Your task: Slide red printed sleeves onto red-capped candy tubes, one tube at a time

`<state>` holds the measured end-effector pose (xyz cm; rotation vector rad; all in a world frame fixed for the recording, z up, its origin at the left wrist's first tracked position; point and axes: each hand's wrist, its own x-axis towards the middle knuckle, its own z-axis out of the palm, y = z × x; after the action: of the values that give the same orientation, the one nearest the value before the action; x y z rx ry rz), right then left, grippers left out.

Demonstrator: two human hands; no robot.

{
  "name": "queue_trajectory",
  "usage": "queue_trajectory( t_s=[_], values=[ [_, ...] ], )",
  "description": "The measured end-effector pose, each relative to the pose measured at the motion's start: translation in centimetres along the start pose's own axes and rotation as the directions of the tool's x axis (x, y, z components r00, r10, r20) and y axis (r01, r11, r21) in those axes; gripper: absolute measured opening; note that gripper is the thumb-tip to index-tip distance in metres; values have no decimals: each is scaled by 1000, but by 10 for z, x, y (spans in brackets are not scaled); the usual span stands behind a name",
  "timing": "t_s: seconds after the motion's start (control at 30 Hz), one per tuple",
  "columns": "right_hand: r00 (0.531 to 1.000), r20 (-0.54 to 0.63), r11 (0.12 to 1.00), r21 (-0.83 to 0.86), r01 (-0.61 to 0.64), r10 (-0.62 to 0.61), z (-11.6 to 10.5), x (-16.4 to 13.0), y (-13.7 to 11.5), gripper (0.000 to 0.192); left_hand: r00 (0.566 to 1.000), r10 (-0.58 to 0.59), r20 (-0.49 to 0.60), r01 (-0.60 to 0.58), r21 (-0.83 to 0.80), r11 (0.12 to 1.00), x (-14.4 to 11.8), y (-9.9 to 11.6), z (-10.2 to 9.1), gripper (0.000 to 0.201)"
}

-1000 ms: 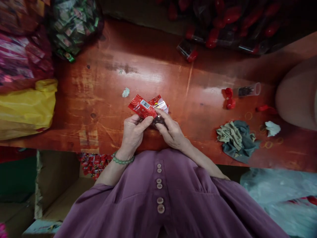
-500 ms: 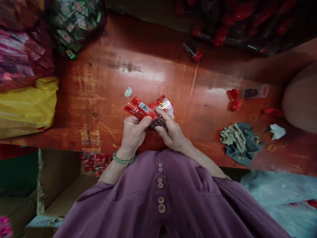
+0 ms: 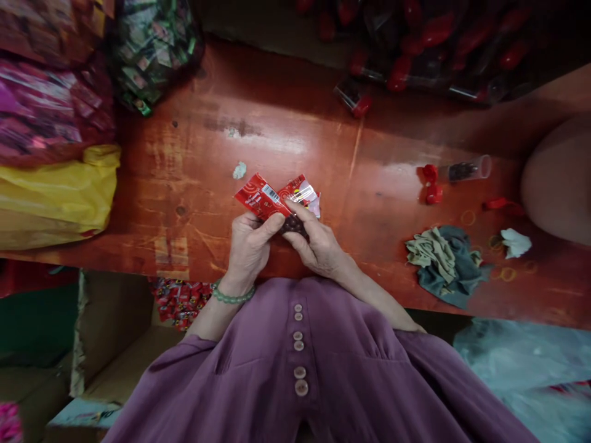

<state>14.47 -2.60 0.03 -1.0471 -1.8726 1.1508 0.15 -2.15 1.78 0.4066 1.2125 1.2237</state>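
Note:
Over the table's near edge, both hands hold a red printed packet [image 3: 264, 198] with a barcode on its left part. My left hand [image 3: 249, 243] is closed on that part, thumb on top. My right hand [image 3: 318, 240] pinches the other side between thumb and fingers. Dark round pieces [image 3: 293, 225] show between the hands; whether they lie inside the packet or in a clear holder I cannot tell. Past my right fingers sticks out a red part with a white and yellow print [image 3: 302, 192].
Bags of wrapped sweets [image 3: 154, 49] and a yellow bag [image 3: 60, 197] lie left. Red-capped clear containers [image 3: 353, 98] are heaped at the back. Rightward are a clear tube [image 3: 468, 168], red caps [image 3: 431, 184] and a crumpled cloth [image 3: 455, 264]. Below left stands a cardboard box [image 3: 115, 344].
The packet's left part has turned to show more of its red printed face. Both hands keep their hold in nearly the same place. The view has shifted slightly.

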Motion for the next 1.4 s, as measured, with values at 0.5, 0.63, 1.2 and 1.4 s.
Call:
queue_trajectory(
  t_s=[0.5, 0.63, 1.2, 1.4],
  values=[
    [987, 64, 939, 305, -160, 147, 6, -9, -10, 43, 989, 133, -70, -138, -80, 987, -26, -3, -4, 35],
    [991, 78, 934, 331, -133, 113, 3, -14, -8, 42, 991, 102, -89, -107, -51, 993, -24, -5, -8, 35],
    [967, 15, 698, 690, -193, 253, 3, -12, 10, 35, 987, -33, 156, 27, 35, 999, -35, -18, -6, 25],
    [972, -1, 758, 627, -183, 235, 2, -16, 13, 40, 982, -74, 172, 71, 23, 997, -39, -23, -6, 26]
  ],
)
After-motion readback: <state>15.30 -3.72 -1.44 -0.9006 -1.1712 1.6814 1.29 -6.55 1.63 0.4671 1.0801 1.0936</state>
